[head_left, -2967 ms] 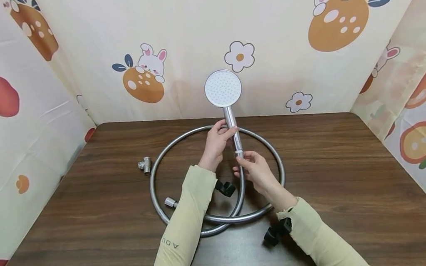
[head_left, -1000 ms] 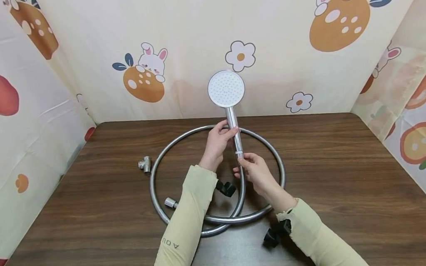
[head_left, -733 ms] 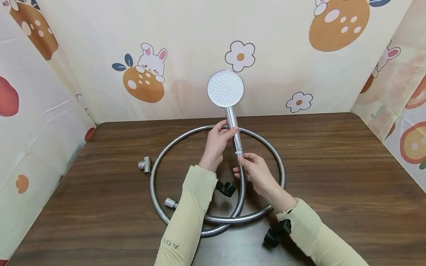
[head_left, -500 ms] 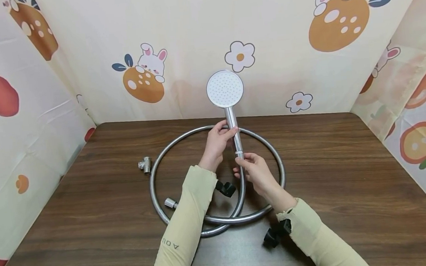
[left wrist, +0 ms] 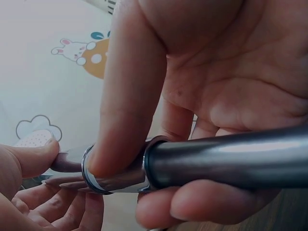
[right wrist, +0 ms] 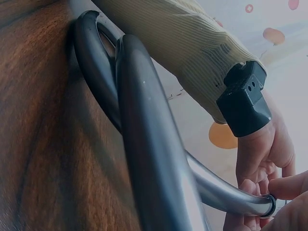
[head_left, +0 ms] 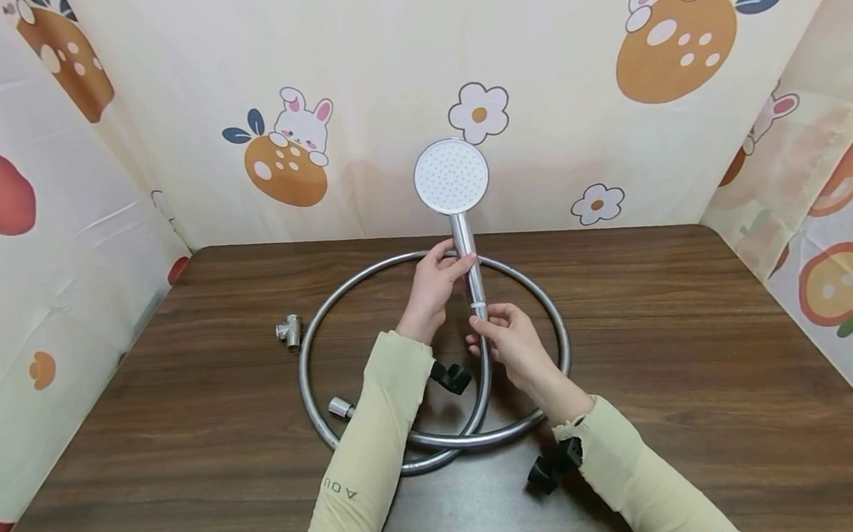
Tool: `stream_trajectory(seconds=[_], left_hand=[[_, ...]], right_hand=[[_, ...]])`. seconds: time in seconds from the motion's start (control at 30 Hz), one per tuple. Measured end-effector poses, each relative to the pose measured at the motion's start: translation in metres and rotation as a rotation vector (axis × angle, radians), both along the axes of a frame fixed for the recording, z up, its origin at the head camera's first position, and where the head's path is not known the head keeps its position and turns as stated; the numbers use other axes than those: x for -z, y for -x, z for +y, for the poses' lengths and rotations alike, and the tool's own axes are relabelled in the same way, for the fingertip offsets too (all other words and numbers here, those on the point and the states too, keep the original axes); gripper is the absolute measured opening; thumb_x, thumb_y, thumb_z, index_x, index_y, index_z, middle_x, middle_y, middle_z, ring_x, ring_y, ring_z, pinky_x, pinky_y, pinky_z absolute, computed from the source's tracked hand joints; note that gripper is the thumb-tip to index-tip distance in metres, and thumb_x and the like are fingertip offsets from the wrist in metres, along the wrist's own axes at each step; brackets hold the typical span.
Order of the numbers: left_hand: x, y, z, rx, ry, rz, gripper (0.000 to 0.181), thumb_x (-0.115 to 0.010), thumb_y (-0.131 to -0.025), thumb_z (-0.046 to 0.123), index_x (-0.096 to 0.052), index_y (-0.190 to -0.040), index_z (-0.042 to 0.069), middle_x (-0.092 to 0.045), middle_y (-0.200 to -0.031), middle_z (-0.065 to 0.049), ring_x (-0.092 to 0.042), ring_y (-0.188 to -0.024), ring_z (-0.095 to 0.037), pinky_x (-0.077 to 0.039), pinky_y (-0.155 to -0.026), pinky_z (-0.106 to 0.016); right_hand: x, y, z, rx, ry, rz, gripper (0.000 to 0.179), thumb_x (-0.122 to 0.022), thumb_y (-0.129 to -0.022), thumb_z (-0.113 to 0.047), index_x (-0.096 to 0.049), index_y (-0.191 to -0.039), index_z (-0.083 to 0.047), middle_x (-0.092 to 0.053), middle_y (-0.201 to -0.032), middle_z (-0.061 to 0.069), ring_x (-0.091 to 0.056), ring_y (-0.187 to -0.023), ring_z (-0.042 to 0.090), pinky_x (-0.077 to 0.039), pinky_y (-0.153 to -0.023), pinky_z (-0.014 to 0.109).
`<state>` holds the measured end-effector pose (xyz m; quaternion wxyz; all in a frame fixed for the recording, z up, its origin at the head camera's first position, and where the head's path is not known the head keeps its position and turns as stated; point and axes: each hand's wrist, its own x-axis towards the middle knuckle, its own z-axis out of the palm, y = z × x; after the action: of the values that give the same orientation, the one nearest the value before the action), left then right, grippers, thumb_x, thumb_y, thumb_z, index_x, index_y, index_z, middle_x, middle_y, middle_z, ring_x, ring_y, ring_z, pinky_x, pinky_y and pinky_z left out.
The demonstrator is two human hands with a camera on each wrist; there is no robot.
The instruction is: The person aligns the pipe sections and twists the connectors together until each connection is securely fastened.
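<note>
The shower head [head_left: 451, 176] is held up off the table [head_left: 667, 364], its white face toward the person and its top leaning slightly left. The left hand [head_left: 431, 286] has hold of it by the handle [head_left: 462, 231], about midway down, with the thumb across the front and the fingers closed in behind. Just below, the right hand [head_left: 515, 338] pinches the nut [left wrist: 129, 183] at the foot of the handle, thumb against one side and fingers round the other; the left wrist view shows the thumb pad lying flat on the metal. Some of those fingertips also curl under the hose [head_left: 478, 440], which runs down from the nut and crosses its own wide loop on the table. Both grips are closed with no slack that I can see. The hose's loose end [head_left: 341, 407] lies just beside the left sleeve [head_left: 363, 463], inside the loop, and a small fitting [head_left: 290, 332] sits outside it, near its left edge

Against the picture from three seconds ago, the shower head stands a touch further right. Against the last second or so, the right thumb has slid a little leftward across the nut, while the left hand, the loop and the fitting look unmoved
</note>
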<state>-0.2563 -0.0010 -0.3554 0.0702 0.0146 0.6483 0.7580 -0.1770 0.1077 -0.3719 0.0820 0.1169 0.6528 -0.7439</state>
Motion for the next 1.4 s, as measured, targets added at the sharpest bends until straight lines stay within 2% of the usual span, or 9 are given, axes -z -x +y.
stream_trajectory(seconds=[0.17,0.33,0.53,0.67,0.87,1.1,1.17,1.3,1.4], left_hand=[[-0.0009,-0.0004,0.0000,0.000,-0.002,0.002,0.040,-0.063,-0.086,0.015,-0.052,-0.123,0.008,-0.063,-0.104,-0.016,-0.059,-0.074,-0.012,-0.049,-0.068,-0.027],[-0.0010,-0.0002,0.0004,-0.004,-0.019,0.005,0.040,-0.063,-0.086,0.013,-0.052,-0.124,0.007,-0.063,-0.105,-0.017,-0.058,-0.073,-0.012,-0.048,-0.075,-0.034],[-0.0002,-0.0001,0.0002,-0.009,-0.018,0.001,0.041,-0.063,-0.086,0.013,-0.052,-0.125,0.008,-0.063,-0.106,-0.018,-0.058,-0.074,-0.011,-0.047,-0.076,-0.036],[0.0006,0.0004,0.0003,-0.011,-0.013,0.004,0.040,-0.063,-0.085,0.013,-0.052,-0.123,0.008,-0.063,-0.105,-0.017,-0.058,-0.073,-0.012,-0.048,-0.073,-0.032],[0.0014,0.0011,0.0013,-0.007,-0.020,0.014,0.036,-0.063,-0.085,0.012,-0.054,-0.120,0.008,-0.063,-0.103,-0.018,-0.058,-0.069,-0.011,-0.049,-0.073,-0.036],[0.0017,0.0013,0.0021,-0.010,-0.039,0.016,0.036,-0.063,-0.085,0.011,-0.054,-0.120,0.006,-0.063,-0.103,-0.020,-0.058,-0.066,-0.010,-0.047,-0.061,-0.023],[0.0017,0.0011,0.0022,-0.009,-0.036,0.013,0.036,-0.063,-0.085,0.011,-0.054,-0.120,0.007,-0.063,-0.104,-0.020,-0.058,-0.067,-0.011,-0.048,-0.065,-0.028],[0.0017,0.0010,0.0026,-0.003,-0.039,0.009,0.036,-0.063,-0.085,0.011,-0.054,-0.120,0.007,-0.063,-0.105,-0.020,-0.058,-0.068,-0.012,-0.046,-0.081,-0.046],[0.0020,0.0014,0.0023,-0.002,-0.035,0.013,0.036,-0.063,-0.085,0.012,-0.054,-0.120,0.007,-0.063,-0.104,-0.019,-0.058,-0.069,-0.012,-0.047,-0.080,-0.044]], right_hand=[[-0.0003,-0.0004,-0.0004,0.009,-0.001,-0.002,0.029,-0.054,-0.088,-0.004,-0.041,-0.113,0.002,-0.055,-0.090,0.006,-0.057,-0.067,0.009,-0.052,-0.062,0.023],[-0.0009,-0.0008,0.0004,0.006,0.009,0.003,0.026,-0.053,-0.089,-0.003,-0.042,-0.112,0.002,-0.056,-0.086,0.004,-0.057,-0.069,0.009,-0.052,-0.063,0.024],[-0.0001,-0.0010,0.0004,-0.007,0.012,0.001,0.026,-0.051,-0.090,-0.003,-0.043,-0.113,0.004,-0.058,-0.085,0.004,-0.058,-0.072,0.010,-0.053,-0.067,0.026],[-0.0002,-0.0013,0.0004,-0.018,0.017,0.011,0.026,-0.050,-0.091,-0.004,-0.043,-0.114,0.005,-0.058,-0.085,0.004,-0.058,-0.073,0.010,-0.052,-0.067,0.026],[-0.0011,-0.0014,0.0009,-0.050,0.031,0.035,0.029,-0.043,-0.093,-0.005,-0.041,-0.118,0.011,-0.057,-0.087,0.006,-0.058,-0.073,0.010,-0.052,-0.068,0.025],[-0.0017,-0.0014,0.0012,-0.062,0.044,0.029,0.032,-0.044,-0.094,-0.007,-0.040,-0.119,0.012,-0.058,-0.086,0.006,-0.058,-0.073,0.010,-0.052,-0.070,0.026],[-0.0017,-0.0013,0.0013,-0.056,0.048,0.024,0.030,-0.046,-0.093,-0.007,-0.042,-0.117,0.011,-0.058,-0.084,0.004,-0.058,-0.074,0.011,-0.052,-0.071,0.026],[-0.0011,0.0000,0.0015,-0.026,0.051,0.015,0.032,-0.052,-0.090,-0.006,-0.042,-0.116,0.009,-0.055,-0.084,0.002,-0.057,-0.075,0.011,-0.052,-0.071,0.027],[-0.0003,0.0013,0.0024,-0.003,0.043,0.007,0.034,-0.056,-0.088,-0.005,-0.041,-0.116,0.007,-0.052,-0.085,0.003,-0.056,-0.077,0.012,-0.053,-0.072,0.028]])
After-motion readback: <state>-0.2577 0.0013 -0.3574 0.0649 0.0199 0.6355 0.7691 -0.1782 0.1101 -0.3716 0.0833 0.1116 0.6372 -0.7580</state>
